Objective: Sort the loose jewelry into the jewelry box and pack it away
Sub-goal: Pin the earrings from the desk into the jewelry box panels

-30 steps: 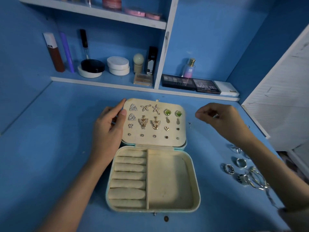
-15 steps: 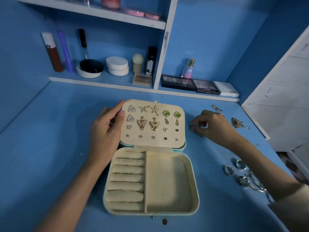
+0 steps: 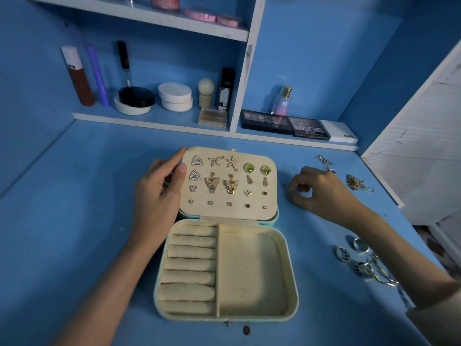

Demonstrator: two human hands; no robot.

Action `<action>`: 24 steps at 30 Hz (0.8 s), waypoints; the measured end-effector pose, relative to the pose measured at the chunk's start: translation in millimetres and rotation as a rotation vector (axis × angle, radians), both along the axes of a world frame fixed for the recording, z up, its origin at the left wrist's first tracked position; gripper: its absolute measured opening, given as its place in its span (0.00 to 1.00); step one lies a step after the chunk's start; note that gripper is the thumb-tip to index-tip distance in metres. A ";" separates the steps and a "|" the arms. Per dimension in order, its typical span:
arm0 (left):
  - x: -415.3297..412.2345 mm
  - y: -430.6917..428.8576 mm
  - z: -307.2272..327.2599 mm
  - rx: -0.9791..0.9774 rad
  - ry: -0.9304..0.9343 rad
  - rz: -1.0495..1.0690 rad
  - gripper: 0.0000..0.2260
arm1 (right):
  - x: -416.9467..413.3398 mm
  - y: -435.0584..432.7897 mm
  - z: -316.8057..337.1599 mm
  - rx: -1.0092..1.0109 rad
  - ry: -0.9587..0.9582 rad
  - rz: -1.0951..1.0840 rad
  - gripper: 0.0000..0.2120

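Observation:
The cream-lined jewelry box (image 3: 294,290) lies open on the blue table, with ring rolls on the left and a bare compartment on the right. Its lid (image 3: 224,211) lies flat behind it and carries several pairs of earrings. My left hand (image 3: 157,196) grips the lid's left edge, thumb on its face. My right hand (image 3: 321,191) rests on the table just right of the lid, fingers curled with the tips pinched together at the surface; what they hold is hidden. A tiny dark stud (image 3: 283,184) lies beside those fingertips.
Several silver rings (image 3: 361,245) lie by my right forearm. A gold chain (image 3: 355,182) and a chain with a blue stone (image 3: 333,172) sit beyond my right hand. A small dark bead (image 3: 246,330) lies in front of the box. Cosmetics line the back shelf (image 3: 154,123).
My right hand has come down from above the table to its surface beside the lid and pinches there. My left hand has stayed on the lid's edge.

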State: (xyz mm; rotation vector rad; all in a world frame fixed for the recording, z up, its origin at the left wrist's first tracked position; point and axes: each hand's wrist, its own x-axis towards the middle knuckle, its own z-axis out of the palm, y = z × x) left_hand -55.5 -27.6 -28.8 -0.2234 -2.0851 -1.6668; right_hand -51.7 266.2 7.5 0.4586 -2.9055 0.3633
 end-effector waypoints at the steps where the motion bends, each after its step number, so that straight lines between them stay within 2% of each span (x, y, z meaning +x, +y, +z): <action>1: 0.1 -0.2 0.1 -0.002 0.000 0.001 0.15 | 1.1 0.6 -0.4 0.017 0.012 0.010 0.00; 7: 0.7 -0.4 0.8 -0.020 0.009 0.004 0.15 | 8.2 4.6 -3.2 0.113 0.124 0.044 0.05; 12: 0.8 0.5 1.7 -0.015 0.007 0.010 0.16 | 8.7 8.9 -4.9 0.118 0.145 0.035 0.07; 24: 0.5 0.6 1.5 -0.005 0.008 0.003 0.16 | 6.1 6.5 -2.4 0.052 0.112 0.015 0.02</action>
